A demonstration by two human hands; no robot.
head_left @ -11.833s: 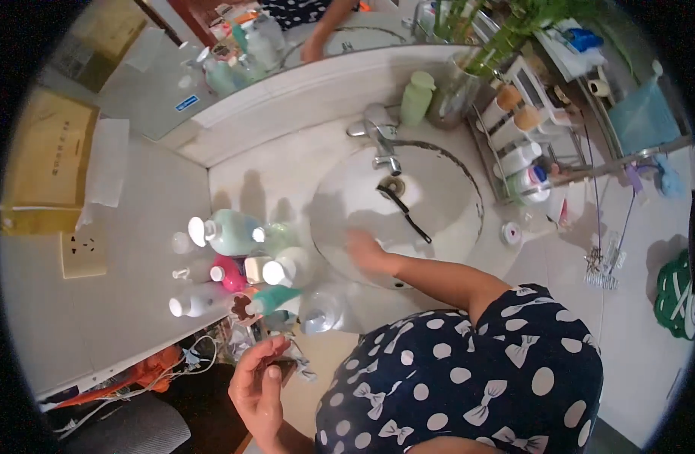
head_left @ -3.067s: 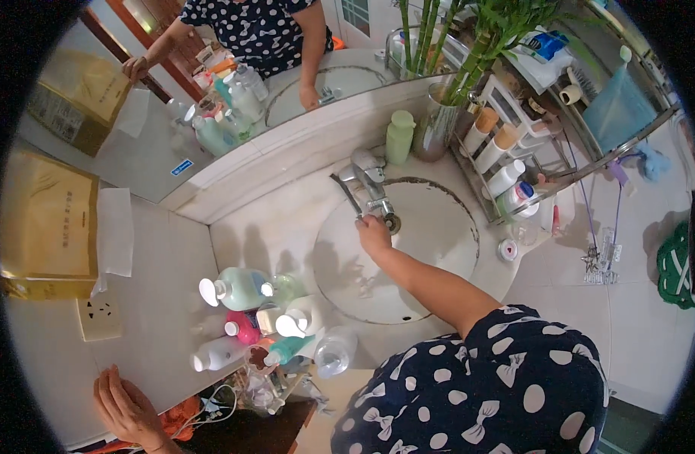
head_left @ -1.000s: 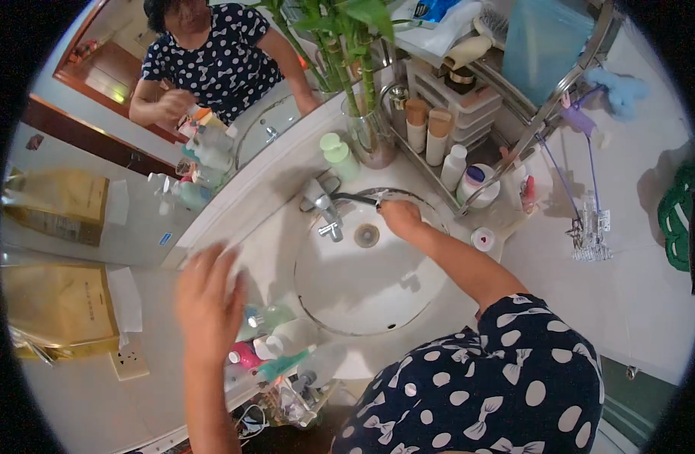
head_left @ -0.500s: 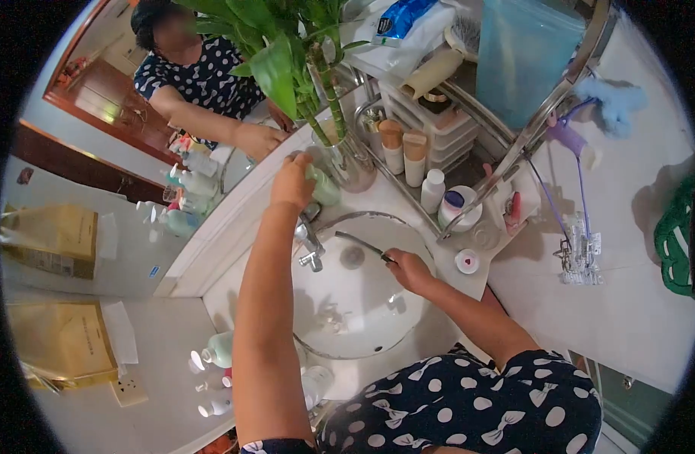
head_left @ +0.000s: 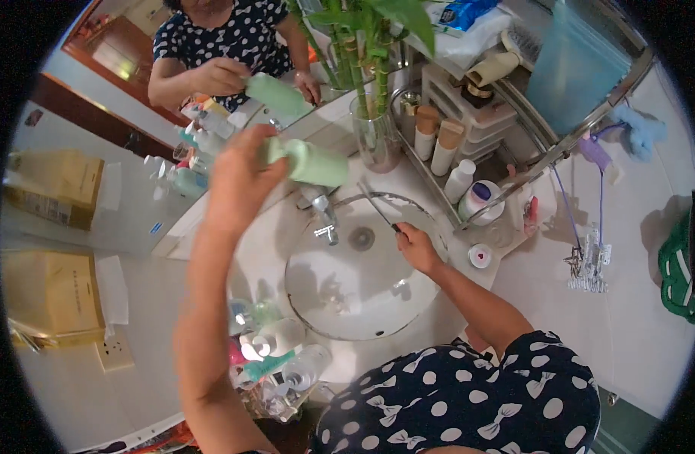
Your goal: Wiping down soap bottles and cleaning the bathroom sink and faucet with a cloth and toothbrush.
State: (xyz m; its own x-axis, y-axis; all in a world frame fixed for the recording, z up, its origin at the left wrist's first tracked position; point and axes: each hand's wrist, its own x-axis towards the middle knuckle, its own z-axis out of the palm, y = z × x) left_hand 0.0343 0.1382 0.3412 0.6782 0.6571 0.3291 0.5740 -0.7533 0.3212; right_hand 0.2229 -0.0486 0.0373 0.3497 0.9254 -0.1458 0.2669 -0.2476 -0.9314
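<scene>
The left hand (head_left: 237,178) now grips the green bottle (head_left: 306,161), lifted off the counter and tipped sideways. The right hand (head_left: 417,246) stays closed on a thin brush (head_left: 377,206) over the sink (head_left: 347,303)

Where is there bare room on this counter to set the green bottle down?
Bare counter lies left of the faucet, between the mirror edge and the basin. The near-left corner is crowded with bottles; the rack fills the right. The left hand holds the green bottle.

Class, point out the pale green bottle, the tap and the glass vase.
pale green bottle (head_left: 311,163), head view, middle of its body
tap (head_left: 326,223), head view, its spout
glass vase (head_left: 376,140), head view, its wall
</scene>
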